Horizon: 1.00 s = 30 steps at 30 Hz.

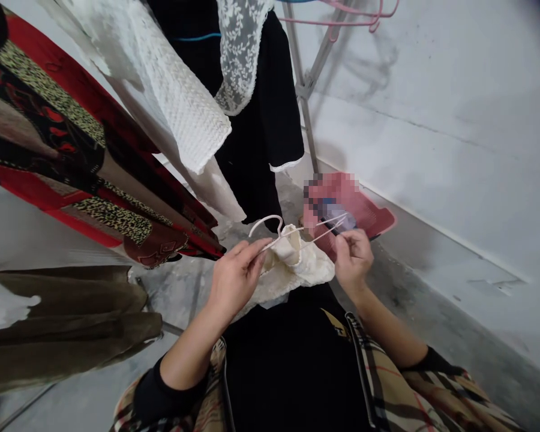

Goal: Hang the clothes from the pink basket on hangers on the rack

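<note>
A pale pink wire clothes hanger (266,218) is held in front of my body, its hook curving up to the left. My left hand (239,273) pinches it just below the hook. The fingers of my right hand (353,257) are pressed together at the hanger's other end; the exact contact is blurred. A cream lacy garment (308,268) hangs bunched around the hanger between my hands. Part of that garment is hidden behind my left hand.
A pink basket (373,217) stands on the floor by the white wall, with a clear plastic bag (339,215) in it. Hanging clothes fill the left: a red patterned garment (130,207), a white knit (184,111), a black garment (281,102) and brown trousers (72,324). Pink hangers (348,23) hang on a metal rack (302,90).
</note>
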Each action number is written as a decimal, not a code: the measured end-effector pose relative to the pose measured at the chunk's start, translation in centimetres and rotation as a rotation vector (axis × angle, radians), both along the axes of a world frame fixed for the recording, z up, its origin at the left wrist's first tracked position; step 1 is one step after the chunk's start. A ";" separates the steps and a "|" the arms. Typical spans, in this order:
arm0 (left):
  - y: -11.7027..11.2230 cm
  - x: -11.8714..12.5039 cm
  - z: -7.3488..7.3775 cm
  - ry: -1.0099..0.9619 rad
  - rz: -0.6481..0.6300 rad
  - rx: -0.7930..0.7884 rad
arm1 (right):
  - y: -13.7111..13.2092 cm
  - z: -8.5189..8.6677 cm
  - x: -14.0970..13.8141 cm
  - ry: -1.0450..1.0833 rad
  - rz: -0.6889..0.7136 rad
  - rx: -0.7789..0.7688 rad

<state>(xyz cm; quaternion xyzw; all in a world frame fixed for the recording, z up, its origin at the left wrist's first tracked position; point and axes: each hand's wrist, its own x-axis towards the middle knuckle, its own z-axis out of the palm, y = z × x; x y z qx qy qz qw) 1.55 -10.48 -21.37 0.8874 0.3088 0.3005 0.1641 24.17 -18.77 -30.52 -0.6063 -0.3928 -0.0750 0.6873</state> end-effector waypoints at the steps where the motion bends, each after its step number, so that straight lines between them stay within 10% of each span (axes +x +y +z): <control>1: 0.0 0.0 0.0 -0.009 0.000 0.000 | -0.1 -1.3 -0.1 0.084 0.054 -0.100; 6: -0.5 0.8 0.0 -0.080 -0.079 -0.030 | 1.9 -4.2 -0.7 0.275 0.437 -0.535; 11: -0.5 0.8 0.0 -0.106 -0.112 -0.069 | 4.7 -3.4 -0.6 0.687 0.632 -0.510; 21: 2.5 -2.4 -1.4 -0.109 -0.034 -0.049 | 3.4 -1.4 3.1 1.103 0.646 -0.287; 30: 3.1 -3.6 -2.6 -0.052 -0.007 0.126 | 3.2 2.4 4.9 1.008 0.577 -0.190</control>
